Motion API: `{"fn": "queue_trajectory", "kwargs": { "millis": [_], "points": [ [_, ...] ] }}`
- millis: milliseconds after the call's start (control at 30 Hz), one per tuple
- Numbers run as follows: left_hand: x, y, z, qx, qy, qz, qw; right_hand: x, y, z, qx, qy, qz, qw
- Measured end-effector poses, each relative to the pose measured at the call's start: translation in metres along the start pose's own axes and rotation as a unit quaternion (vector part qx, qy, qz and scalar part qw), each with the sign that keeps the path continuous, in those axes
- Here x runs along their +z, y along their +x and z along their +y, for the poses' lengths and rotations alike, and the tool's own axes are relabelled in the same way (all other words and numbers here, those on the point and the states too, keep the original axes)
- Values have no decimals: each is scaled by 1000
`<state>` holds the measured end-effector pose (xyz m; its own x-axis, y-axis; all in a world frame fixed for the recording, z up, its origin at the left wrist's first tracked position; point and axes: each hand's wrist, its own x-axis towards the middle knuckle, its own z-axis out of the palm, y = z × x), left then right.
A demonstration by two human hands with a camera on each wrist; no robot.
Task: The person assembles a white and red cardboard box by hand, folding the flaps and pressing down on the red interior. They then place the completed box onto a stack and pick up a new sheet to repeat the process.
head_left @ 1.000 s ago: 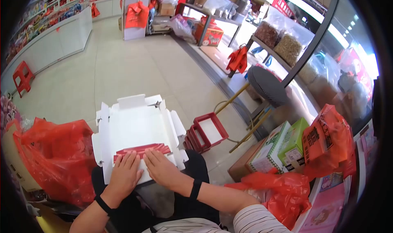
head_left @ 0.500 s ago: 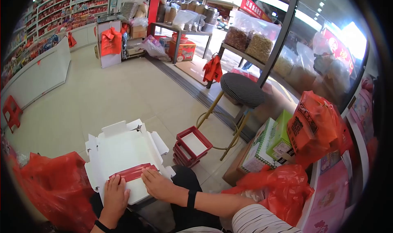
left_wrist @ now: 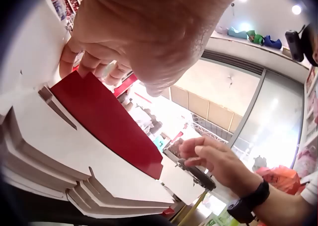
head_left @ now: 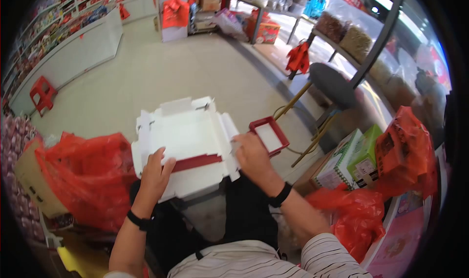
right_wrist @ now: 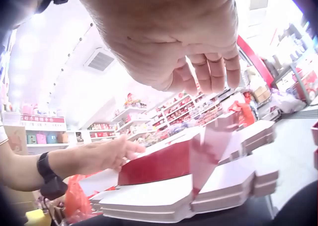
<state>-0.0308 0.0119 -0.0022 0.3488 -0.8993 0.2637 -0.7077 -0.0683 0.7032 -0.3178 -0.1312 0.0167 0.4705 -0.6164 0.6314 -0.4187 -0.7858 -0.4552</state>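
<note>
A stack of flat white die-cut card sheets (head_left: 183,134) lies over the person's knees, its layers showing in the left wrist view. Near its close edge a red panel (head_left: 198,162) stands folded up, seen also as a red flap (left_wrist: 107,121) and a red wall (right_wrist: 156,164) in the wrist views. The left hand (head_left: 155,176) is at the panel's left end, fingers loosely extended; whether it touches is unclear. At the stack's right edge is the right hand (head_left: 254,158), fingers slightly bent, with nothing visible in its grasp; in the right wrist view it hovers above the card.
Right of the stack, red-rimmed trays (head_left: 269,135) are stacked on the floor. Red plastic bags (head_left: 97,173) lie at the left, and another red bag (head_left: 359,217) at the right near a green box (head_left: 364,163). A round stool (head_left: 332,85) stands by the doorway.
Both hands have lifted from the red panel; the right moved out to the stack's right edge. The panel, flat under the fingers before, now stands up. The head view has shifted.
</note>
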Motion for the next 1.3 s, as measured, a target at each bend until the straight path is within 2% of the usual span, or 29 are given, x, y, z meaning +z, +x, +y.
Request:
{"fn": "queue_trajectory", "kwargs": {
  "millis": [33, 67, 100, 133, 233, 333, 433, 467, 567, 600, 700, 800, 900, 1000, 1100, 1167, 1300],
  "points": [
    [-5, -3, 5, -96, -123, -38, 987, 3, -7, 17, 64, 40, -15, 997],
    [-6, -3, 2, -111, -135, -52, 983, 8, -12, 36, 100, 86, -31, 991],
    [-8, -4, -1, -130, -131, -78, 980, 17, -20, 60, 176, 171, -69, 967],
    [-11, -2, 1, -140, -88, -114, 980, 2, -8, 36, 334, 246, -125, 901],
    [-9, -12, 7, -103, -172, -126, 972, 5, -2, 39, 385, 317, -182, 847],
    [-5, -29, 12, -16, -190, -125, 974, 13, 5, 37, 362, 300, -213, 856],
    [6, -44, 3, 74, -129, -140, 979, 19, 12, 36, 344, 257, -240, 870],
    [8, -47, -1, 63, -88, -184, 977, 19, 15, 35, 350, 251, -256, 865],
    [10, -59, 10, 148, -23, -145, 978, 31, 14, 41, 365, 261, -272, 852],
    [15, -64, 11, 190, 1, -86, 978, 33, 16, 38, 360, 251, -274, 856],
    [17, -69, 12, 164, 2, -71, 984, 34, 20, 30, 362, 221, -276, 863],
    [18, -63, 14, 156, -13, -108, 982, 39, 22, 30, 361, 184, -283, 869],
    [24, -66, 18, 242, 31, -55, 968, 44, 23, 29, 336, 148, -273, 889],
    [21, -72, 24, 294, 58, -54, 952, 49, 24, 31, 310, 115, -266, 905],
    [19, -76, 28, 299, 37, -67, 951, 48, 28, 24, 324, 94, -286, 897],
    [16, -78, 28, 287, 51, -107, 951, 46, 34, 12, 347, 79, -309, 882],
    [12, -90, 34, 293, 142, -165, 931, 56, 26, 15, 301, 81, -286, 906]
  ]
}}
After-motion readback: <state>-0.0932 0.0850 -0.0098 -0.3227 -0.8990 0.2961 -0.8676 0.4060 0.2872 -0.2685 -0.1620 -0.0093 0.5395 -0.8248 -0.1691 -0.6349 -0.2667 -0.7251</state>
